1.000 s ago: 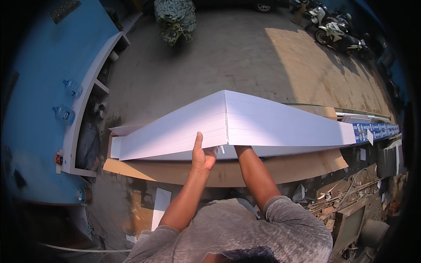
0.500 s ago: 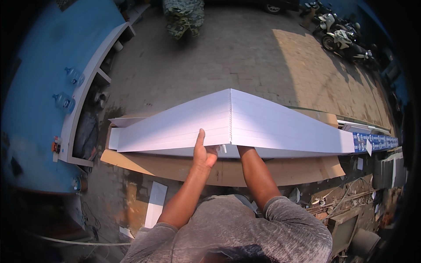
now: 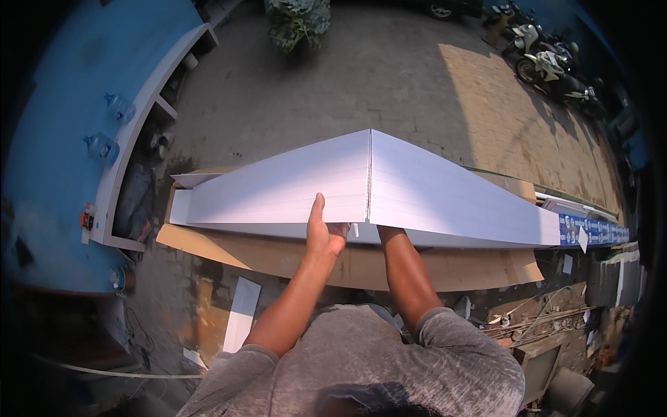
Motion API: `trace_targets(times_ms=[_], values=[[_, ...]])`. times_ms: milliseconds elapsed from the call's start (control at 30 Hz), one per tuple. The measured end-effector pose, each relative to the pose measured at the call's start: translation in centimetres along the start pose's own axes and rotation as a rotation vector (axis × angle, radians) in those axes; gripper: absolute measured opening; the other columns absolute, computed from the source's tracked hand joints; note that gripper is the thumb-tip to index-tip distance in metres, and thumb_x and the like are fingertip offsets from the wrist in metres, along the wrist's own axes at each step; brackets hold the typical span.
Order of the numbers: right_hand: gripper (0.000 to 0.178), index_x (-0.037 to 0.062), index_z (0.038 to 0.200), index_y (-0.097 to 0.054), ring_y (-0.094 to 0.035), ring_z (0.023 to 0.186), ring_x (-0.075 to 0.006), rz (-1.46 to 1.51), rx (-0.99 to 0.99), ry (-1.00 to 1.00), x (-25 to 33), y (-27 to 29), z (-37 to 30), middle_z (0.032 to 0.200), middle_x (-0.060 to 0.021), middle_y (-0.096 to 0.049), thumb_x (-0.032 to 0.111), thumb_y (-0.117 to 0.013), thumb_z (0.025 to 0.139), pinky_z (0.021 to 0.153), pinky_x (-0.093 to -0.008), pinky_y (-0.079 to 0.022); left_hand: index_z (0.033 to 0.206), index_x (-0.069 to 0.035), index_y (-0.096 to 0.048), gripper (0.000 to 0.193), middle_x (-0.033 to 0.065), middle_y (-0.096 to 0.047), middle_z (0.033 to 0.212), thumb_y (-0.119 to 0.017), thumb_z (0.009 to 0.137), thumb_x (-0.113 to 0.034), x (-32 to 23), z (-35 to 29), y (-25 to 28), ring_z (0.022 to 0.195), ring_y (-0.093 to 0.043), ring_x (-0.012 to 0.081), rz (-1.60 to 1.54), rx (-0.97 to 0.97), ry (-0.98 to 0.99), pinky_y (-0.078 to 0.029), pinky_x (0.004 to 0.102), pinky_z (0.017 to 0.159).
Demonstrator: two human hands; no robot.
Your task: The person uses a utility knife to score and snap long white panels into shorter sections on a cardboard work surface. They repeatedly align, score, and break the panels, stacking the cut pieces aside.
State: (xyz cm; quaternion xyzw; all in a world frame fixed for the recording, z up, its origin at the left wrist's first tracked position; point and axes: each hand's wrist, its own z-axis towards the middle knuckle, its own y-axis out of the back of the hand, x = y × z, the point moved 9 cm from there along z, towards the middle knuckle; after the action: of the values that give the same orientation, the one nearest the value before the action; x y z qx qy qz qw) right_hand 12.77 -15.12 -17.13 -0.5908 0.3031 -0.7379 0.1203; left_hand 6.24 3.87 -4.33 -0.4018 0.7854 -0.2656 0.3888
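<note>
beyond our work, wide paved ground [image 3: 361, 76] runs from the far edge of the cardboard box [image 3: 389, 271] up to a patterned cover [image 3: 299, 26] and, at the upper right, parked motorcycles [image 3: 545, 66]. on the left, a white shelf unit [image 3: 111, 194] along a blue wall [image 3: 59, 167] bounds that side, near the box's end. at the lower right, scrap [image 3: 535, 323] lies on the ground near our right elbow, and our body fills the near side just behind the box flap.

the white panel [image 3: 299, 184] stretches across the long, open box, its middle raised to a ridge. fine lines run along its length, and a rough seam crosses it at the ridge; we cannot tell whether it is one folded piece or two that meet. sunlight brightens the near middle, while the outer parts look bluish in shade. its right end meets a blue-and-white printed strip [image 3: 590, 231].

our left hand [image 3: 325, 238] grips the near edge left of the seam, thumb pointing up against the face, fingers curled below. our right forearm [image 3: 406, 271] reaches under the panel right of the seam; the right hand is hidden there, so we cannot tell its grip.
</note>
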Motion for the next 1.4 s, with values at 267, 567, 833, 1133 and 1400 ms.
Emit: trace_targets(times_ms=[267, 567, 833, 1133, 1400], values=[[0.056, 0.0031, 0.153, -0.051, -0.059, 0.131, -0.0272, 0.099, 0.028, 0.010, -1.0, 0.4, 0.3, 0.146, -0.0157, -0.059, 0.041, -0.053, 0.111, 0.107, -0.0419, -0.053, 0.131, -0.006, -0.063, 0.043, 0.0064, -0.073, 0.124, -0.077, 0.101, -0.035, -0.3, 0.0, -0.7, 0.114, -0.072, 0.0234, -0.051, -0.001, 0.015, -0.063, 0.0389, 0.095], [0.059, 0.0030, 0.154, -0.050, -0.059, 0.135, -0.0295, -0.791, 0.167, 0.273, 3.4, -5.0, -4.5, 0.149, -0.0162, -0.059, 0.035, -0.062, 0.106, 0.115, -0.0461, -0.048, 0.130, -0.005, -0.064, 0.042, 0.0073, -0.072, 0.126, -0.076, 0.101, -0.032, -0.9, -0.2, -0.2, 0.113, -0.072, 0.0235, -0.073, 0.031, -0.026, -0.063, 0.0395, 0.096], [0.055, 0.0030, 0.148, -0.055, -0.063, 0.115, -0.0237, -0.637, 0.126, 0.030, 1.1, -2.3, -3.2, 0.134, -0.0136, -0.065, 0.037, -0.065, 0.106, 0.096, -0.0410, -0.053, 0.126, -0.002, -0.063, 0.034, 0.0100, -0.074, 0.119, -0.076, 0.101, -0.023, -4.3, -1.3, -3.5, 0.109, -0.073, 0.0222, -0.080, 0.088, -0.092, -0.065, 0.0361, 0.096], [0.054, 0.0013, 0.140, -0.060, -0.066, 0.091, -0.0207, -0.924, 0.276, -0.416, -4.1, -1.4, -2.8, 0.116, -0.0115, -0.070, 0.040, -0.068, 0.104, 0.078, -0.0371, -0.055, 0.134, 0.003, -0.058, 0.046, 0.0148, -0.069, 0.123, -0.073, 0.098, -0.021, -14.9, -10.7, -6.0, 0.114, -0.070, 0.0270, -0.124, 0.206, -0.303, -0.060, 0.0425, 0.103], [0.053, -0.0030, 0.125, -0.065, -0.057, 0.053, -0.0184, -1.553, 1.100, -1.224, -9.9, 4.8, -13.6, 0.071, -0.0077, -0.061, 0.041, -0.074, 0.097, 0.045, -0.0360, -0.044, 0.149, 0.008, -0.042, 0.070, 0.0226, -0.061, 0.134, -0.071, 0.100, -0.033, -15.9, -21.3, -5.7, 0.125, -0.066, 0.0297, -0.091, 0.245, -0.314, -0.058, 0.0447, 0.105]])
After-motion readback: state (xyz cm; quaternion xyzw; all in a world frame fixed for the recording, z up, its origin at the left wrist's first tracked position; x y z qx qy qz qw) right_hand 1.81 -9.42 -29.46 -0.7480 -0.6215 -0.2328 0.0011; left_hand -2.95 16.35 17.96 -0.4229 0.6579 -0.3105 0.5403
